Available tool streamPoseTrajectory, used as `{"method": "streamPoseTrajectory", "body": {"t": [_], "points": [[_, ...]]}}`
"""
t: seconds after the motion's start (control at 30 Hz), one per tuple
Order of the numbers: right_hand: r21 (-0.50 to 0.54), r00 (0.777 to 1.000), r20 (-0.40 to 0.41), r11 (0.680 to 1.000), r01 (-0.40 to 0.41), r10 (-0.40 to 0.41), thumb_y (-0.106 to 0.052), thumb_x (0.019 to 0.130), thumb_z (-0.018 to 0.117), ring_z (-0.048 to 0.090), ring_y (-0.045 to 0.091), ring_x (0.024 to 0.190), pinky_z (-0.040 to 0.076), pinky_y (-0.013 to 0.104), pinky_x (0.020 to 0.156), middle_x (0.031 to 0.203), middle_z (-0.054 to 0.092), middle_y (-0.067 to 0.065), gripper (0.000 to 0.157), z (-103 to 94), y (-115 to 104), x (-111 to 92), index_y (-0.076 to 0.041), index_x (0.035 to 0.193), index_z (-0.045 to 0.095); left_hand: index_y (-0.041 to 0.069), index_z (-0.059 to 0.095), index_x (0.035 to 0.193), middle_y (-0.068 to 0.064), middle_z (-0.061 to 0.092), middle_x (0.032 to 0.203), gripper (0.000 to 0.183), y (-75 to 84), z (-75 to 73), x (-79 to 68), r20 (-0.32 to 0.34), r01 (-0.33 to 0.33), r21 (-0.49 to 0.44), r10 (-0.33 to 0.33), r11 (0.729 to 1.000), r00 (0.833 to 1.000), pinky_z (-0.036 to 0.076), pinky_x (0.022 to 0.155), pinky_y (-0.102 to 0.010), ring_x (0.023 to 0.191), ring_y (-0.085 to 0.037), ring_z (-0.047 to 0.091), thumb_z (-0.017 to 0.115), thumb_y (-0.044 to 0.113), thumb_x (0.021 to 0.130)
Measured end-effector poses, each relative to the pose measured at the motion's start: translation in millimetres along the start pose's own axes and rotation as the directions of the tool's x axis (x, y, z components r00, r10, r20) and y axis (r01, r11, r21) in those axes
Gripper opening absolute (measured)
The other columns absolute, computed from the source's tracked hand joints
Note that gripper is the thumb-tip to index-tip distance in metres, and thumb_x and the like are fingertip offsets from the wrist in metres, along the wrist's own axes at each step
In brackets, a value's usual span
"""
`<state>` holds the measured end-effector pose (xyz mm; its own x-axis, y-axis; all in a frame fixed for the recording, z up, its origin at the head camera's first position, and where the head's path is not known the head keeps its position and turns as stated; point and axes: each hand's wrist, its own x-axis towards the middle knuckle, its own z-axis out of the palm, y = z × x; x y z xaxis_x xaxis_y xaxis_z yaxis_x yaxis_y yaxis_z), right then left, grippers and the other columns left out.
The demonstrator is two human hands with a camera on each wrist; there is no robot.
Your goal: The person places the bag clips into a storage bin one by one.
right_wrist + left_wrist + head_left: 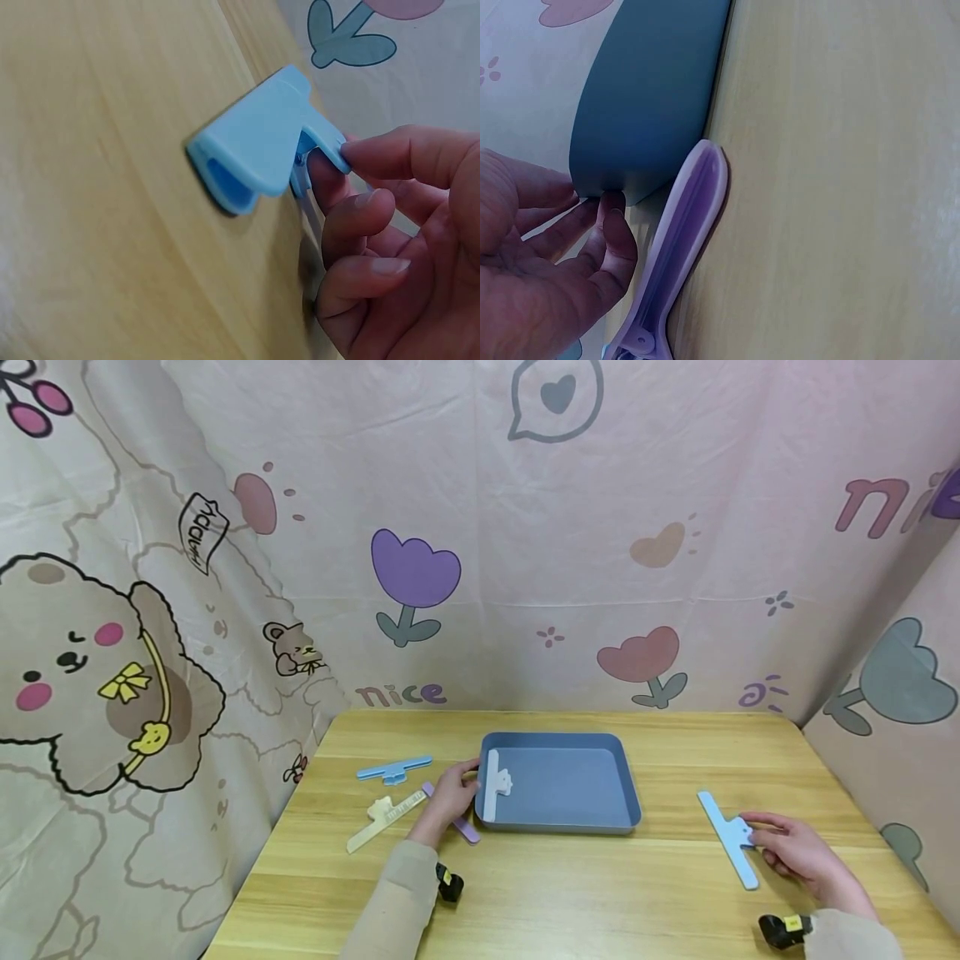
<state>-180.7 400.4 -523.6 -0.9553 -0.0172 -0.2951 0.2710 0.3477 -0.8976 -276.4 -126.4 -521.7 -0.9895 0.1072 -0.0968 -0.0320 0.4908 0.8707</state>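
My left hand (453,797) holds the left side of a shallow blue-grey tray (558,825); in the left wrist view its fingers (615,232) pinch the tray's edge. Inside the tray, along its left wall, lies a white bag clip (492,785). A purple bag clip (467,830) lies on the table beneath my left hand, partly hidden by it. Over at the right, my right hand (798,852) pinches the handle of a light blue bag clip (726,839) between thumb and finger. That clip's long bar appears to touch the table in the right wrist view.
Left of the tray, another blue bag clip (393,769) and a cream bag clip (386,821) lie on the wooden table (570,893). Printed cloth (510,652) hangs behind the table and at both sides.
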Motion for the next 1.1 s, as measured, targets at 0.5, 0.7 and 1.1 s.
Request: {"method": "streamPoseTrajectory", "body": {"t": [0.5, 0.7, 1.1], "points": [[-0.066, 0.997, -0.013, 0.995, -0.071, 0.070, -0.010, 0.095, 0.055, 0.042, 0.008, 0.051, 0.038, 0.023, 0.044, 0.083, 0.068, 0.005, 0.055, 3.2, -2, -1, 0.014, 0.141, 0.035, 0.008, 0.050, 0.143, -0.016, 0.050, 0.141, 0.046, -0.1, -0.7, -0.7, 0.003, -0.014, -0.012, 0.014, 1.000, 1.000, 0.049, 0.089, -0.041, 0.100, -0.024, 0.056, 0.053, 0.002, 0.098], [-0.058, 0.995, -0.059, 0.995, -0.081, 0.077, -0.011, 0.094, 0.056, 0.042, 0.007, 0.051, 0.038, 0.023, 0.044, 0.079, 0.068, 0.003, 0.056, 9.7, -6, 0, 0.016, 0.139, 0.035, 0.009, 0.051, 0.143, -0.015, 0.050, 0.142, 0.046, -1.2, -1.0, -1.1, -0.001, -0.005, -0.013, 0.005, 1.000, 1.000, 0.048, 0.090, -0.041, 0.101, -0.024, 0.056, 0.053, 0.003, 0.098], [0.121, 0.995, -0.101, 0.993, 0.017, -0.004, -0.013, 0.097, 0.059, 0.047, 0.008, 0.058, 0.042, 0.024, 0.049, 0.081, 0.067, 0.001, 0.050, 28.1, -25, 2, 0.010, 0.137, 0.041, 0.009, 0.051, 0.143, -0.016, 0.050, 0.141, 0.045, 0.4, 0.1, 0.8, -0.006, -0.003, -0.016, 0.003, 1.000, 1.000, 0.048, 0.091, -0.042, 0.102, -0.024, 0.057, 0.054, 0.003, 0.098]]}}
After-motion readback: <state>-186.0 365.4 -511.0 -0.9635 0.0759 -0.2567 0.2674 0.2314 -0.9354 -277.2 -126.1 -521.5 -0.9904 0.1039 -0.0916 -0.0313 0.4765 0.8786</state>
